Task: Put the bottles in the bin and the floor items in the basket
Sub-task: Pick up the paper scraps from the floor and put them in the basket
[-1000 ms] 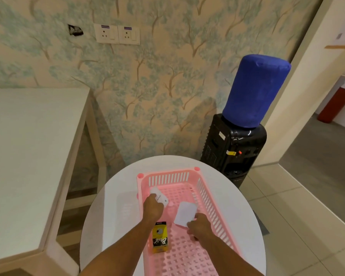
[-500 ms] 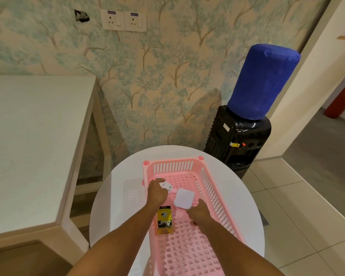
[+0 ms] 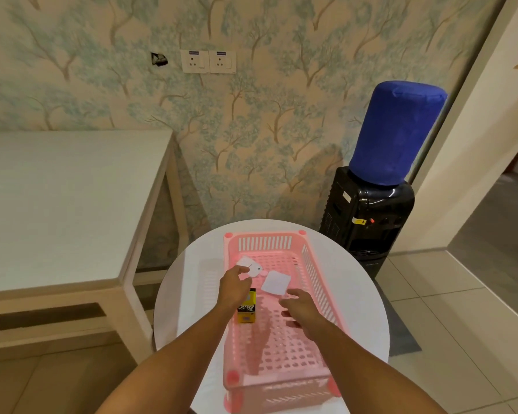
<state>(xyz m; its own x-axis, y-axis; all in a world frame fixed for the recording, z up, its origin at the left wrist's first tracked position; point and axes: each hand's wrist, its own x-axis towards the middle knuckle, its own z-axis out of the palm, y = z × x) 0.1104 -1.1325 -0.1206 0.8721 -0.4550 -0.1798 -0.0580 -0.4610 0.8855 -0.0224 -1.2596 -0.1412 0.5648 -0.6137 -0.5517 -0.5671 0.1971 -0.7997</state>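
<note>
Basically done with this drop: pink basket [image 3: 311, 264] on round white surface [image 3: 186, 294], holding white tag [image 3: 253, 268], white card [image 3: 275, 282], yellow box [image 3: 247, 307]. All light, flat, stiff; pinch by edges. Left hand [image 3: 232, 286] grip pinching tag's near edge. Right hand [image 3: 304, 307] grip loose, empty, pulled back off the card since half a second ago.

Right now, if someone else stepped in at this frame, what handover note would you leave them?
Left hand pinches a white card low inside the pink basket. Right hand is open over the basket, holding nothing.
In the basket: a white square card and a yellow box. The basket sits on the round white table.
Left: let go of the card. No bottles or bin in view.
</note>
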